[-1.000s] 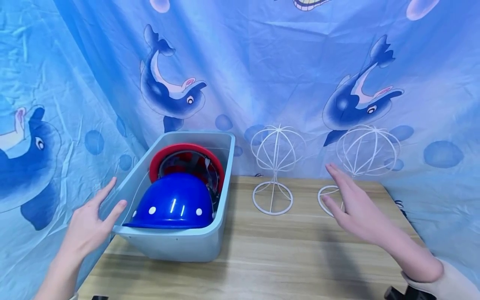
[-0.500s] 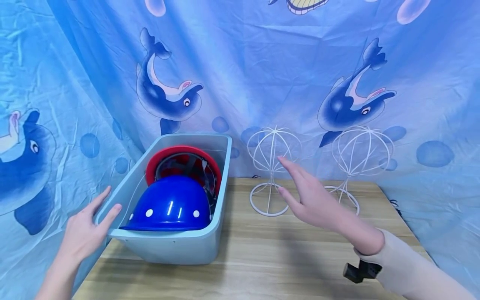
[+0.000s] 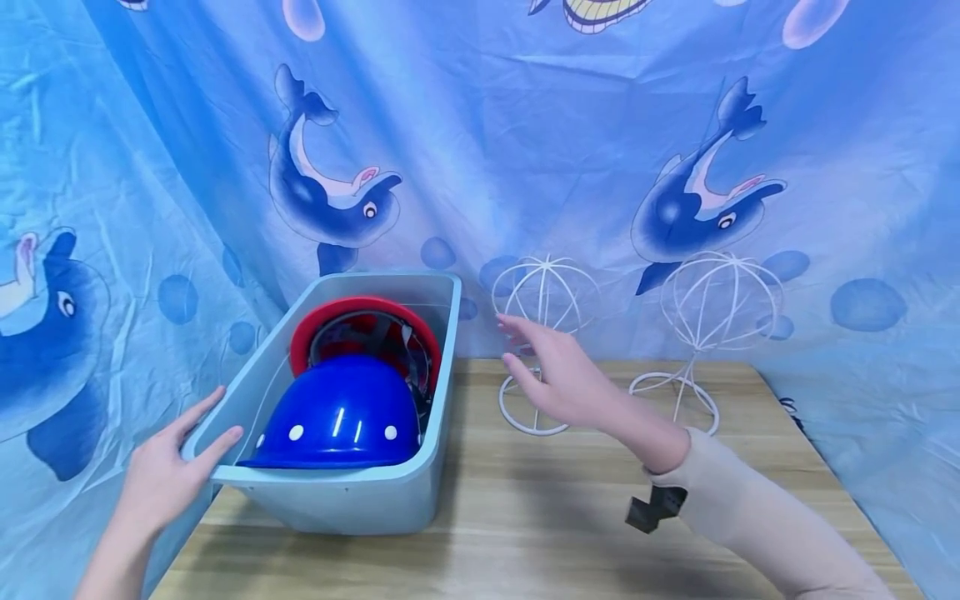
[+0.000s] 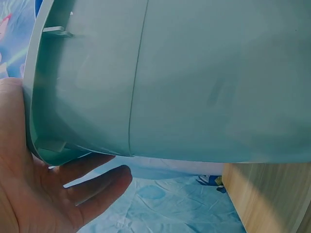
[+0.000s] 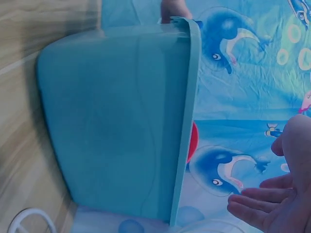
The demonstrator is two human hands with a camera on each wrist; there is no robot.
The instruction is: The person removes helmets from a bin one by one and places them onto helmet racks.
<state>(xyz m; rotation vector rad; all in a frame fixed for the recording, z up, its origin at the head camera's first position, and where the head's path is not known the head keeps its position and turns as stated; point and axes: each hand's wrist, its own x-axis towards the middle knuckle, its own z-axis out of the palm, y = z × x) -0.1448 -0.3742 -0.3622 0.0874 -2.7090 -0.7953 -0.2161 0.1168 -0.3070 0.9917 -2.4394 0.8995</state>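
Note:
A pale blue-green plastic bin holds a shiny blue hard hat, dome up, nearest me. Behind it a red hard hat lies tipped, its dark inner straps showing. My left hand rests at the bin's near left rim corner, thumb and forefinger spread. In the left wrist view its extended fingers lie outside the bin, below the rim. To the right of the bin my right hand hovers with fingers extended, holding nothing. It partly hides a white wire stand.
Another white wire stand stands farther right, near the back edge of the wooden table. Blue curtains printed with dolphins hang behind and beside the table.
My right hand has swept left from in front of the right wire stand to the left one, toward the bin. The left hand stays at the bin's corner; the hats have not moved.

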